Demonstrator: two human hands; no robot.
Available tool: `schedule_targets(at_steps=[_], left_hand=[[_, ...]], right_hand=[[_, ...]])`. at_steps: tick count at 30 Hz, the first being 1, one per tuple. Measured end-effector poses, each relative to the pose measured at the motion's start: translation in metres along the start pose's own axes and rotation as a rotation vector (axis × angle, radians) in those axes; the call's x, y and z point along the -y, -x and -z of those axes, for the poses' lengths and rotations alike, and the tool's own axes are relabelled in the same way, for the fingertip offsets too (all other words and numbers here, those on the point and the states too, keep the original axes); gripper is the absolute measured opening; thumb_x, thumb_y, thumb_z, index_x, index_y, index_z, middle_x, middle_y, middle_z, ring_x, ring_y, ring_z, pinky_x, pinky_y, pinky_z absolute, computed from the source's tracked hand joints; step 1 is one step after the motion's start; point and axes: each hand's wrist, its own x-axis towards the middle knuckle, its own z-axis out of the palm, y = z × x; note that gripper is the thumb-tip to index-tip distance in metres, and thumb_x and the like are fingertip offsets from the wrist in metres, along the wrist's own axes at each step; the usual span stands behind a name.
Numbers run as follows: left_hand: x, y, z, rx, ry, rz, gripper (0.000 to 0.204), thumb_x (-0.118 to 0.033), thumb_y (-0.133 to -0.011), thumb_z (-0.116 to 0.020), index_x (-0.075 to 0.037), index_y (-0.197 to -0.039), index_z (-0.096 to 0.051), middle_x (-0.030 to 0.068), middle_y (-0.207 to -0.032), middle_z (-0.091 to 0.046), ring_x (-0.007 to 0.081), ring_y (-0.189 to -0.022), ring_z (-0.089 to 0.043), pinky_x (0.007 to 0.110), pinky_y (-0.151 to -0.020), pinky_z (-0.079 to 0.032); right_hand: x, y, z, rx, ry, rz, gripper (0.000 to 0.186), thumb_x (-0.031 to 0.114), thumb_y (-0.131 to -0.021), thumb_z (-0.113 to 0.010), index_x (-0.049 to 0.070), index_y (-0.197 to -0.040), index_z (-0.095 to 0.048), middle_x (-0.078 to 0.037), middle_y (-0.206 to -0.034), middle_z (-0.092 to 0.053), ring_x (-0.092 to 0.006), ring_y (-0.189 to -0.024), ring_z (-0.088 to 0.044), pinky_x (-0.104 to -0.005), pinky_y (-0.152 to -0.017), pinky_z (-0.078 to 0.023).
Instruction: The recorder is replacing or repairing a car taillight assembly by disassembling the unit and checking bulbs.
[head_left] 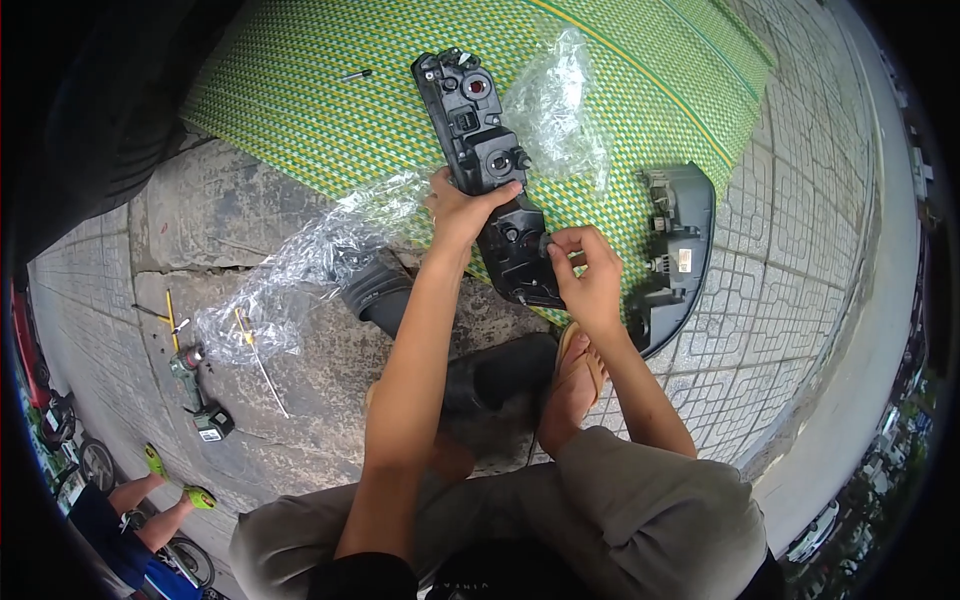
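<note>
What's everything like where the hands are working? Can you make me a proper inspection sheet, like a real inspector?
Surface: green and yellow woven mat over pavement.
Job's things: black housing in hand; grey housing lying to the right.
Clutter: clear wrap on the mat, more wrap at left; drill and yellow-handled screwdriver on the pavement.
Left hand: grips the black housing around its middle.
Right hand: fingertips pinched at its lower part; whether on a loose piece, cannot tell.
Cables: nothing seen.
Surroundings: someone's green shoes and a bike wheel, lower left.

Outdoor roadside pavement, paving tiles (740, 330), bicycle wheel (97, 463), road (820, 480)
</note>
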Motion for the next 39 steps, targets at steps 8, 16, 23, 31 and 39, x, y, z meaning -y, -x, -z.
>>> schedule_targets(at_steps=[8, 16, 23, 31, 39], left_hand=[[0.005, 0.007, -0.025, -0.112, -0.019, 0.035, 0.12, -0.031, -0.06, -0.098, 0.011, -0.144, -0.024, 0.0274, -0.131, -0.051, 0.0311, -0.124, -0.054, 0.043, -0.107, -0.046], [-0.01, 0.003, -0.026, -0.012, 0.118, 0.157, 0.119, -0.029, -0.053, -0.099, 0.008, -0.142, -0.029, 0.027, -0.135, -0.043, 0.0358, -0.124, -0.05, 0.042, -0.101, -0.05], [-0.01, 0.009, -0.037, 0.05, 0.224, 0.208, 0.116, -0.029, -0.052, -0.098, 0.005, -0.142, -0.032, 0.0273, -0.137, -0.036, 0.0412, -0.13, -0.039, 0.049, -0.108, -0.044], [-0.035, 0.037, -0.048, 0.03, 0.468, 0.0, 0.092, -0.009, -0.062, -0.093, 0.01, -0.129, -0.032, 0.021, -0.113, -0.059, 0.0262, -0.094, -0.068, 0.033, -0.08, -0.059], [-0.037, 0.037, -0.054, -0.024, 0.432, -0.118, 0.089, -0.008, -0.062, -0.092, 0.012, -0.127, -0.034, 0.0214, -0.11, -0.06, 0.0234, -0.088, -0.068, 0.032, -0.075, -0.06]], right_hand=[[0.0, 0.006, 0.005, -0.029, 0.006, -0.129, 0.013, -0.005, -0.084, -0.072, 0.0, -0.092, -0.063, -0.011, -0.082, -0.068, -0.02, -0.069, -0.068, -0.0318, -0.066, -0.054], [-0.008, 0.015, 0.006, -0.108, -0.116, -0.255, 0.012, -0.003, -0.089, -0.069, 0.0, -0.094, -0.059, -0.009, -0.08, -0.069, -0.0145, -0.071, -0.068, -0.0287, -0.068, -0.052], [-0.024, 0.015, 0.014, -0.156, -0.28, -0.345, 0.012, -0.002, -0.092, -0.068, 0.002, -0.095, -0.057, -0.005, -0.08, -0.067, -0.0092, -0.071, -0.063, -0.0249, -0.068, -0.05], [-0.027, 0.009, 0.034, -0.09, -0.439, -0.514, 0.01, -0.004, -0.093, -0.065, 0.0, -0.096, -0.056, -0.005, -0.086, -0.064, -0.01, -0.074, -0.064, -0.0244, -0.068, -0.053], [-0.006, -0.002, 0.048, -0.087, -0.519, -0.586, 0.009, -0.003, -0.095, -0.065, -0.002, -0.097, -0.056, -0.007, -0.088, -0.063, -0.0154, -0.076, -0.069, -0.0253, -0.07, -0.054]])
